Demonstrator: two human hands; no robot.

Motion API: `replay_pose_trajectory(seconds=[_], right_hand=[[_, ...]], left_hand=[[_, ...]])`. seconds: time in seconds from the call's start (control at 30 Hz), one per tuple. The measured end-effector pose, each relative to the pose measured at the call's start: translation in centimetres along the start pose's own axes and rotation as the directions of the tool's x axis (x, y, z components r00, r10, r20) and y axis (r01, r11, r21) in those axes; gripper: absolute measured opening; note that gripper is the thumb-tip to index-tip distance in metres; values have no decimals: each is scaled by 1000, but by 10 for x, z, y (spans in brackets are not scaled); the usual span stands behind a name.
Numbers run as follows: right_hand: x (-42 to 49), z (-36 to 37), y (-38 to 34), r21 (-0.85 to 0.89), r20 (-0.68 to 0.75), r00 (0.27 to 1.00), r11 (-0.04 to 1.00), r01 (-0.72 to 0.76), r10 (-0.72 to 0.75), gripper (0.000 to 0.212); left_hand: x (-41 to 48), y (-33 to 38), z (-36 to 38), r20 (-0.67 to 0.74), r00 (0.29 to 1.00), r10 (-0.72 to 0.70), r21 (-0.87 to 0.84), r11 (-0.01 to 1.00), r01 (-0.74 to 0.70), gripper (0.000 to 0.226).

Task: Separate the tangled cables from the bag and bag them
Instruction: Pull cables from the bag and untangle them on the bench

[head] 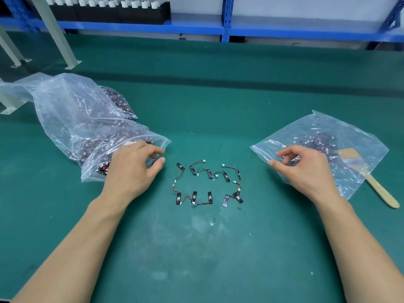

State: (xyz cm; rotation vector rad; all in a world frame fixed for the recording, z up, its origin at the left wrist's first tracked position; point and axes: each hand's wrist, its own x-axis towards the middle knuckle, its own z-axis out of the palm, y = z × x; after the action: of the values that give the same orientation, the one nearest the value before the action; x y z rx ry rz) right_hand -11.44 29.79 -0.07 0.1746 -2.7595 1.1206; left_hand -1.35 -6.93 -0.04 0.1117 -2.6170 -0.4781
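Facing palm-down: left hand (131, 169), right hand (306, 169)

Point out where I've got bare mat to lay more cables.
Free: the near mat below the loose cables, and the wide far strip up to the blue shelf. Crowded: the left bag, the right bag with the brush, and the cables between them.

1. Left bag (72, 119): far corner cut by the left edge; crumpled film blurs the cables inside into a dark mass.
2. Left hand (131, 169) covers part of that bag's mouth.
3. Right bag (341, 136): contents hazy; brush (380, 191) head shows only dimly through the film.
4. Loose cables (207, 184): tab markings too small to read.
5. Shelf items (105, 3) clipped by the top edge; cannot tell what they are.
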Motion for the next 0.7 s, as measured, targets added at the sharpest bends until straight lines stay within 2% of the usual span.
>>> replay_pose_trajectory(seconds=[0.1,0.2,0.7], right_hand=[[-1,1,3,-20,25,1000,1000,4,-4,31],[0,1,5,-49,34,999,999,20,-18,34],[2,4,8,22,53,997,998,62,-63,10]], left_hand=[[0,-2,2,39,999,-1,21,1000,0,16],[1,-4,2,64,998,-15,42,999,12,16],[0,-4,0,70,992,-105,10,994,104,20]])
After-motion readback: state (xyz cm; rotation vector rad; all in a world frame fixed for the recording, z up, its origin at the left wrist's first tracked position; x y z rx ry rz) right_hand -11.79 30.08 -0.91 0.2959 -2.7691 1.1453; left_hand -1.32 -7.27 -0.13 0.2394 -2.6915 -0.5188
